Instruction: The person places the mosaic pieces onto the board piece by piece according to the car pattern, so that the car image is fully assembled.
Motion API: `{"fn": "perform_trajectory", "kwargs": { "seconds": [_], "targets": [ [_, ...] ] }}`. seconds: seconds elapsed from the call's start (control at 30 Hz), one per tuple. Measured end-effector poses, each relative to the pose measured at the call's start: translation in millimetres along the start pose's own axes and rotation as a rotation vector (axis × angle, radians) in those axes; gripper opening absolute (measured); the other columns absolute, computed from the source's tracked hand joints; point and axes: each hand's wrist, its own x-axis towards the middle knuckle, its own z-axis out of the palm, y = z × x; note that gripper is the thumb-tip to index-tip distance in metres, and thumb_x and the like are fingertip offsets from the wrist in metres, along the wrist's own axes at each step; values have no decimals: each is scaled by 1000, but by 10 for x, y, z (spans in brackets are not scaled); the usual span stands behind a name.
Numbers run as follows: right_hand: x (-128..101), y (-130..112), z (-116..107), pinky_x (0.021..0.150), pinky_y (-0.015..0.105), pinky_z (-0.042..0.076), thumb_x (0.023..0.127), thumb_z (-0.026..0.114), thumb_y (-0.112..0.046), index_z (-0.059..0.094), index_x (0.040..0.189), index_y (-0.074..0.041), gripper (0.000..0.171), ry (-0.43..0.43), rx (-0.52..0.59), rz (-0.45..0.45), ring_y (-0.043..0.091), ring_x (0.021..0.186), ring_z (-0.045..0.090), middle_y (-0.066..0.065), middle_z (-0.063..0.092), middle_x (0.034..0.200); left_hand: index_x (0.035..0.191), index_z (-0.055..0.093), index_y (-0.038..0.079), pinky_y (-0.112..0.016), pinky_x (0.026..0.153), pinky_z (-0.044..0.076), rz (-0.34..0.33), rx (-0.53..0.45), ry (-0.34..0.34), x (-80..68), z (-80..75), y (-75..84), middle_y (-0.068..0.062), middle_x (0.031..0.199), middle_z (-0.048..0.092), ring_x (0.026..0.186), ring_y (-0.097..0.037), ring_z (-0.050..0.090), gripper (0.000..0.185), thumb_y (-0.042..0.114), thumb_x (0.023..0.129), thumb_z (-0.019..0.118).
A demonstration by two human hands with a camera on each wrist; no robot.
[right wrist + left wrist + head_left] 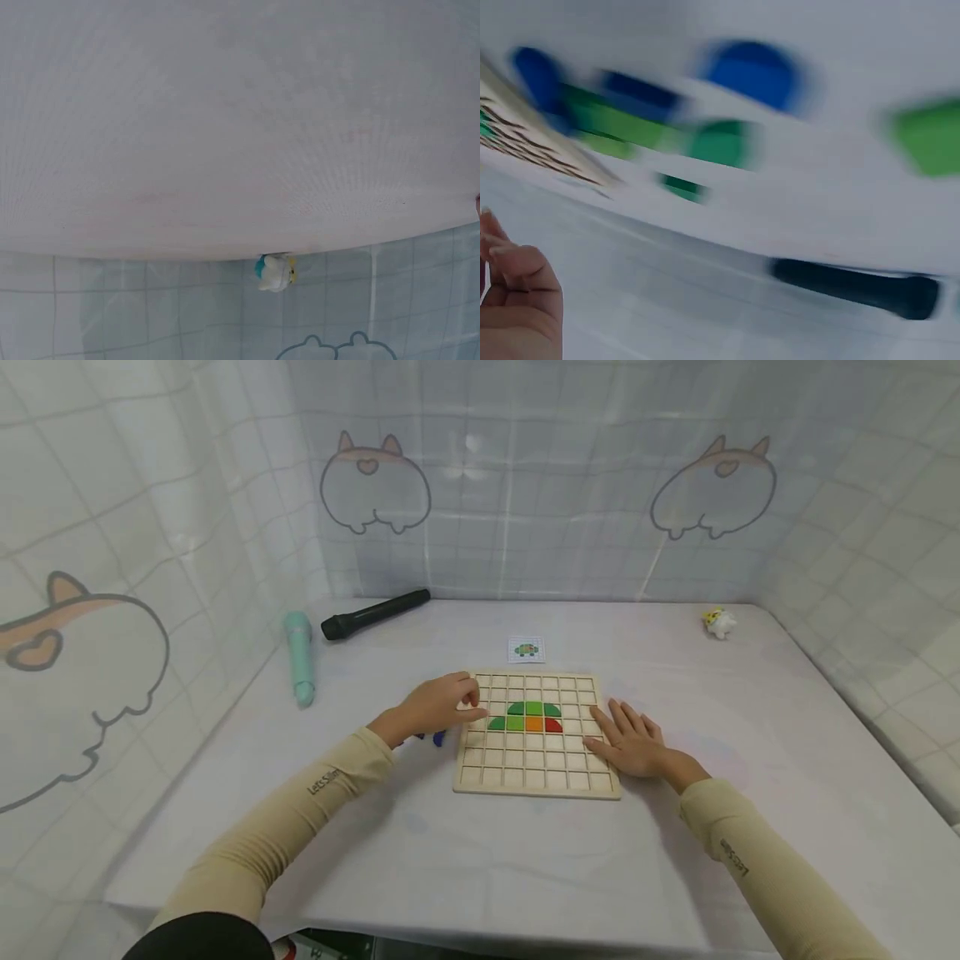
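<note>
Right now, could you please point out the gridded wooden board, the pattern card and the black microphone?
Gridded wooden board [535, 758], head view: bare lower cell.
Pattern card [527, 650], head view: printed centre.
Black microphone [381, 612], head view: handle's middle.

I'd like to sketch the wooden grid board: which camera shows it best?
The head view shows the wooden grid board nearly whole. The left wrist view catches only part; the right wrist view, none.

head view looks forward and down; closer wrist views share its board [536, 782] (left), toy [722, 625] (right).
</note>
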Motion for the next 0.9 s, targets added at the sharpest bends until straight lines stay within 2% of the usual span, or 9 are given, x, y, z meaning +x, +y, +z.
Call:
{"fn": "perform_trajectory", "kwargs": {
  "seconds": [0.1,0.2,0.37,0.47,0.63,0.73,0.9],
  "targets": [
    [-9,29,3,104,59,-3,93,18,-68,3,153,-11,84,0,-8,6,38,139,-9,21,-10,154,96,60,7,-34,74,48,-78,-39,2,-142,-79,-255,-5,92,57,85,-21,57,23,29,90,67],
    [-25,45,-5,104,59,-4,94,19,-67,3,153,-11,83,-2,-2,14,39,139,-10,21,-10,154,105,62,3,-38,75,48,-164,-75,3,-250,-136,-488,-8,97,58,89,-24,57,26,23,90,67],
    [-46,64,-15,104,59,-5,94,20,-66,4,153,-10,83,-4,11,20,39,139,-10,21,-10,154,115,60,-3,-41,75,48,-249,-116,-11,-309,-149,-781,-15,101,59,88,-27,57,33,19,91,65],
    [-46,65,-13,104,59,-4,94,20,-66,3,153,-11,82,-9,10,19,39,139,-10,20,-10,154,121,58,-3,-42,77,47,-265,-159,-54,-254,-116,-891,-17,103,57,91,-30,57,37,17,91,65],
    [-35,45,-14,104,59,-4,94,20,-66,3,153,-12,82,1,9,15,38,139,-10,19,-10,155,129,55,3,-42,81,46,-281,-212,-133,-58,-33,-1005,-19,110,52,96,-31,54,42,18,91,65],
    [-20,23,-10,104,58,-4,94,21,-66,4,153,-12,82,6,12,8,38,140,-10,19,-9,155,126,55,3,-44,86,44,-299,-219,-157,26,6,-1062,-20,113,49,101,-32,51,40,17,89,67],
    [5,11,2,105,57,-4,94,21,-66,3,153,-12,81,-1,11,2,37,140,-10,18,-10,155,117,57,3,-47,90,41,-337,-257,-159,64,45,-1135,-23,115,46,105,-35,48,31,13,89,67]
  ]
}}
